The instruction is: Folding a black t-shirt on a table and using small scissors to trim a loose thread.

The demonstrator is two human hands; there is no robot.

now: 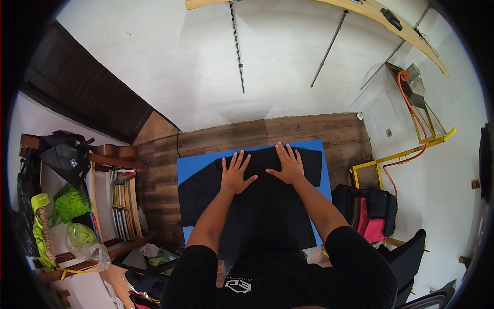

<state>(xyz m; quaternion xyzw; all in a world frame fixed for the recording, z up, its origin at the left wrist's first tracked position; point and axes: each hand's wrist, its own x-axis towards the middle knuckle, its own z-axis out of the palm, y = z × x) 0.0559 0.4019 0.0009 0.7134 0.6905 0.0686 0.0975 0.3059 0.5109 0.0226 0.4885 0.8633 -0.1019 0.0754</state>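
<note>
Resting palm down, the left hand has its fingers fanned apart and its thumb turned toward the right hand, which lies just beside it, likewise flat and spread. Neither pinches anything. Directly beneath both is a black garment, laid out flat: one sleeve-like part reaches out to the left of the left hand, another part lies to the right of the right hand, and the body runs from under the palms back between the forearms. Around it shows the blue tabletop, bare in a strip ahead of the left hand and along the far edge. The cloth under the palms is hidden, and the garment's near edge is hard to separate from the person's black shirt. Beyond the hands is the wooden floor. Well to the right of the right hand are folded cloths, dark and pink; well to the left of the left hand hangs a black bag. Far ahead, a wooden shelf is cut off by the upper edge.
</note>
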